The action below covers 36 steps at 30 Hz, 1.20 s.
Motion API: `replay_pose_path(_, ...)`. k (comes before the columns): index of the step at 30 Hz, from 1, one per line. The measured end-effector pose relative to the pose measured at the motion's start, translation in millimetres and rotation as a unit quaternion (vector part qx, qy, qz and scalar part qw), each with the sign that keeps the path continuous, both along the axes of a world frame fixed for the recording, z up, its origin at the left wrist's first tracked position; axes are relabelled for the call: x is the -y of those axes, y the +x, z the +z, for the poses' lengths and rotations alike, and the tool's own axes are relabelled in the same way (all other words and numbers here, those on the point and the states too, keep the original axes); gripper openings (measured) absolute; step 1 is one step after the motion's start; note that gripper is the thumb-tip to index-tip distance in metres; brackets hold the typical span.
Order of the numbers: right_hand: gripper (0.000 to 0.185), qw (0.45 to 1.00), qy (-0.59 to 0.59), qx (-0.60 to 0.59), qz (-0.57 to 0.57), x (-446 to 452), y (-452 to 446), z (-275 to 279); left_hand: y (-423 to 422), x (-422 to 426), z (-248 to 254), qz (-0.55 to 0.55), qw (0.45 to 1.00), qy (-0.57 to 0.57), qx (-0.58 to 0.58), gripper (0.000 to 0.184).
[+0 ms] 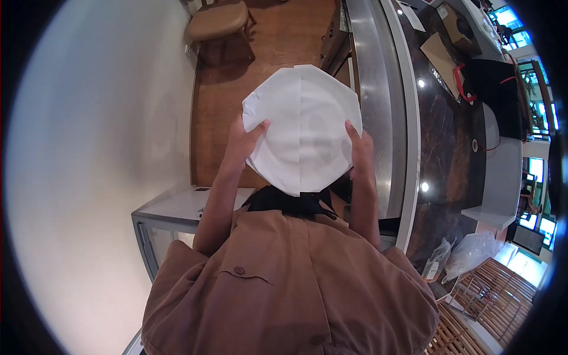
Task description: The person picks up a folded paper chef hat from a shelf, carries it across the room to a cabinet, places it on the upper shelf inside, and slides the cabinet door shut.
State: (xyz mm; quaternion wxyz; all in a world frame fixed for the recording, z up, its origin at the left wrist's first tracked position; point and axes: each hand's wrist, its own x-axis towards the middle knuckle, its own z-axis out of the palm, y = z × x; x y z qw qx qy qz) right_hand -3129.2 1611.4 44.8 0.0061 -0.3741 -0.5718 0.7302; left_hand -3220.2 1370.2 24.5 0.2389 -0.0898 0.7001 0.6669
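Observation:
A flat white paper-wrapped plate (284,142) is held up in front of my body. Its outline is many-sided, a straight seam runs down its middle, and a faint round shape shows through the paper. My left hand (247,141) grips the left edge, thumb on top and the other fingers hidden underneath. On the opposite edge my right hand (362,148) holds it the same way, its thumb pressed on the face. The paper looks creased near the upper left edge.
A steel counter (378,118) runs along the right, beside a dark stone counter (441,160) with a cardboard box (458,28) and clear plastic bags (470,254). A tan padded chair (219,22) stands ahead on the wooden floor, and a white cabinet (171,207) is at lower left.

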Motion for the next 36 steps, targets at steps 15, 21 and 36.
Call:
replay_pose_path(15,0.05,1.0,-0.016,-0.019,-0.008,-31,-104,-10,-104,-29,-9,-0.006,0.999,0.008,-0.034,0.044)
replay_pose_path(21,0.041,0.999,0.005,-0.047,-0.01,-62,-152,-7,-155,-61,-19,-0.007,1.0,0.018,-0.009,0.046)
replay_pose_path(36,0.043,0.998,0.06,-0.005,-0.037,-77,-282,-43,-299,-79,-37,-0.019,0.999,0.049,-0.01,0.048)
